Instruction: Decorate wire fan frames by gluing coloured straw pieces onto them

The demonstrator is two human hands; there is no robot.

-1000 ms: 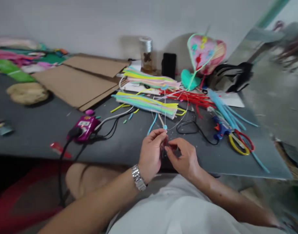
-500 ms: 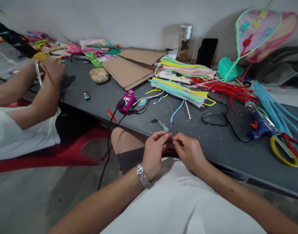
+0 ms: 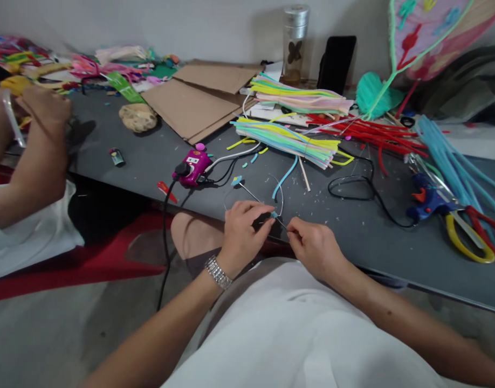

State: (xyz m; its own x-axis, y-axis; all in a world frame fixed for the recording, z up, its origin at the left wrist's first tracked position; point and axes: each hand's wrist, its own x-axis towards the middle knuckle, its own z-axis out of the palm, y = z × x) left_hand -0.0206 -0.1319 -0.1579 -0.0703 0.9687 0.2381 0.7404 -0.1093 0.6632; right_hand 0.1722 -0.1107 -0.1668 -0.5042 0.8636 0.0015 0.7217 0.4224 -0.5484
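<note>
My left hand (image 3: pixel 242 229), with a metal watch on the wrist, pinches a thin clear thread with a small blue bead (image 3: pixel 274 214) at the front edge of the dark table (image 3: pixel 150 156). My right hand (image 3: pixel 312 248) pinches the same thread just to the right, fingers closed. The thread loops up over the table toward a blue felt piece (image 3: pixel 236 180). Both hands hover over my lap in a white shirt.
Bundles of pastel pipe cleaners (image 3: pixel 288 140), red ones (image 3: pixel 369 143), a blue glue gun (image 3: pixel 427 198), yellow and red scissors (image 3: pixel 472 237), a black cable (image 3: pixel 352 188), a magenta power strip (image 3: pixel 193 167) and cardboard (image 3: pixel 199 99) cover the table. Another person's hands (image 3: pixel 41 113) work at left.
The camera view swung left and down, bringing the person at left into view. My hands stayed together at the table edge, and the thread's loop now lies lower over the table.
</note>
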